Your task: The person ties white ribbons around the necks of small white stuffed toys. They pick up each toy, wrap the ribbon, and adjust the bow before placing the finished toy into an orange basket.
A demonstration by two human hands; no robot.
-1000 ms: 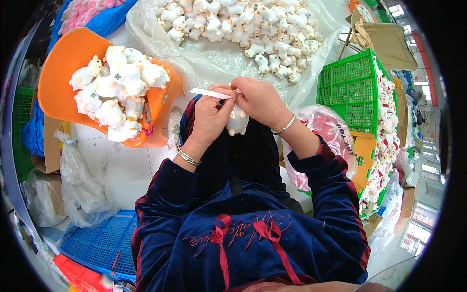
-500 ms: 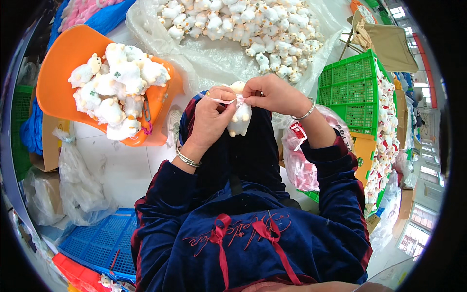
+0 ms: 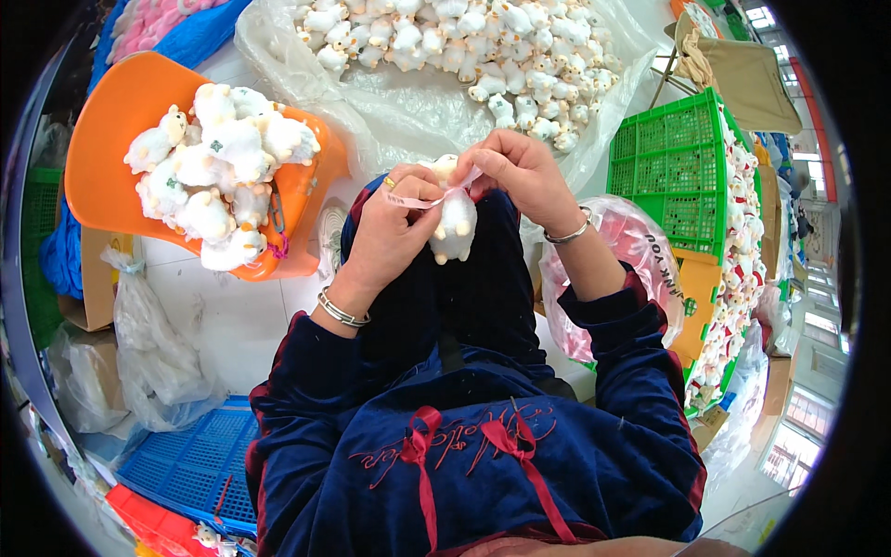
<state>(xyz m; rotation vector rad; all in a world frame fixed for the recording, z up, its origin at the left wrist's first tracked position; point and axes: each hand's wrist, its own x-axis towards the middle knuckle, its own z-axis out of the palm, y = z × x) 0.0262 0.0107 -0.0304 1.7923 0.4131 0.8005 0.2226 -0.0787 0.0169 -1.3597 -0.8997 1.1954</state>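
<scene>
A small white plush toy (image 3: 455, 228) with cream feet rests upright at my knees, between both hands. Around its neck runs a pale pink ribbon (image 3: 408, 201). My left hand (image 3: 394, 218) is closed on one side of the ribbon, its end sticking out past the fingers. Thumb and forefinger of my right hand (image 3: 520, 176) pinch the ribbon at the other side of the neck. Part of the toy's head is covered by my fingers, and the crossing of the ribbon is too small to make out.
On the left, an orange chair (image 3: 111, 139) bears a heap of white plush toys (image 3: 232, 148) and a pair of scissors. Many more lie on clear plastic sheeting (image 3: 399, 102) ahead. Green crates (image 3: 664, 167) and a clear bag of pink stuff (image 3: 608, 269) stand right; a blue basket (image 3: 195, 464) lies lower left.
My hands have drawn the ribbon tauter across the toy's neck. The left hand has shifted slightly left and down, and more ribbon shows between the hands.
</scene>
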